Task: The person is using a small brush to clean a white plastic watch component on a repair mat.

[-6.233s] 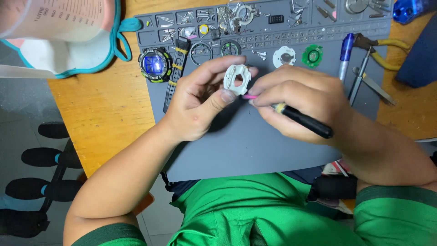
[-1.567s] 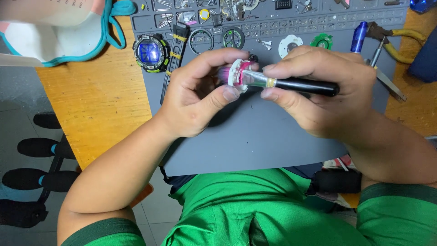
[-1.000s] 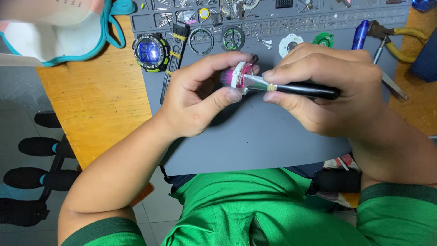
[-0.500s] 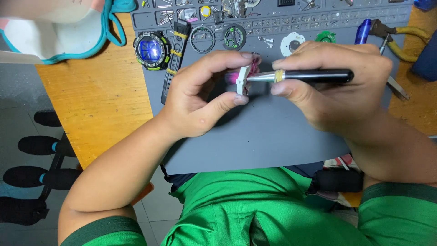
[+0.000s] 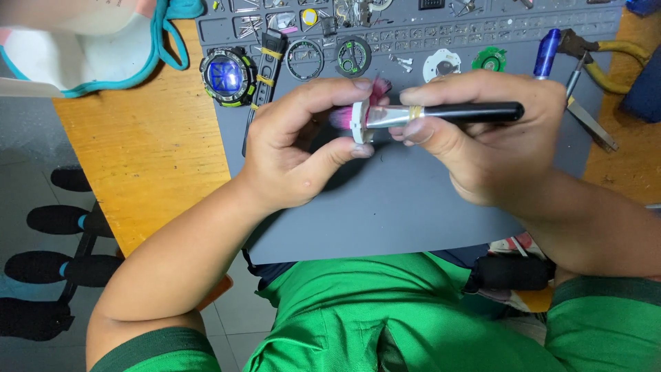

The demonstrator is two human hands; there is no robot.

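My left hand [image 5: 296,148] pinches a small white ring-shaped plastic part [image 5: 358,122] edge-on between thumb and fingers, above a grey work mat [image 5: 406,207]. My right hand [image 5: 482,134] holds a brush [image 5: 447,113] with a black handle and silver ferrule, lying level. Its pink bristles [image 5: 342,118] are pushed through and around the white part. Both hands meet over the middle of the mat.
Along the mat's far edge lie a black watch with a blue face [image 5: 226,74], a strap [image 5: 265,58], bezel rings [image 5: 305,59], a white disc [image 5: 441,65], a green disc [image 5: 489,60] and small parts. A blue pen [image 5: 546,52], pliers [image 5: 599,52] and tweezers [image 5: 591,120] lie right. Wooden table [image 5: 138,151] at left.
The white part turned from flat-on to edge-on in my left hand. The brush swung level, rose slightly, and its pink bristles pushed into the part.
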